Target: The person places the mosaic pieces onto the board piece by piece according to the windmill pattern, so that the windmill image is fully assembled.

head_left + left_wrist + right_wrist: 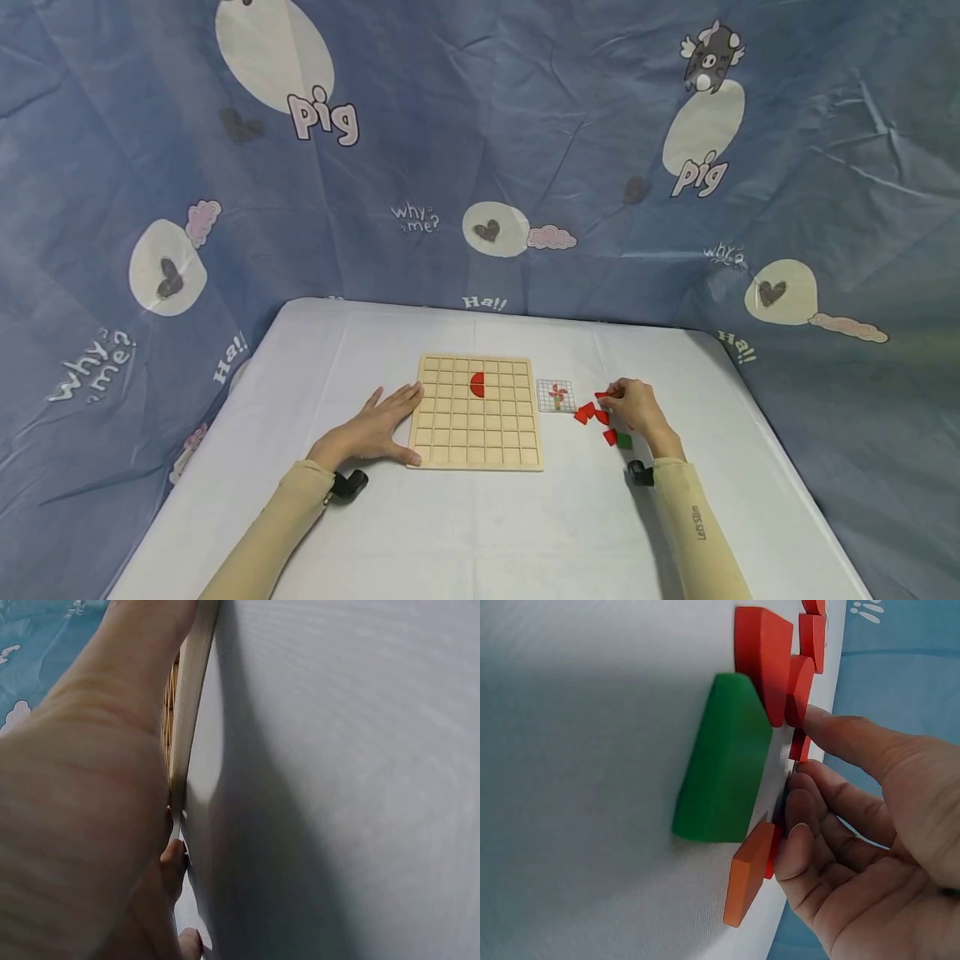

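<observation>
My left hand (378,427) lies with fingers spread along the left edge of a wooden grid board (442,458), thumb at its lower left corner. Two red quarter-circle pieces (477,390) sit in adjoining cells in the board's upper part. To the right, my right hand (633,407) pinches a small red block (800,745) between thumb and forefinger, low over the table. Around its fingers lie several red blocks (603,417), a green block (724,761) and an orange block (748,876). In the left wrist view the palm and the board's side (191,697) show.
A small pattern card (556,396) with a red and green pinwheel figure lies between the board and the loose blocks. All of it stands on a white-covered table (480,533). A blue printed cloth (420,150) hangs behind and at the sides.
</observation>
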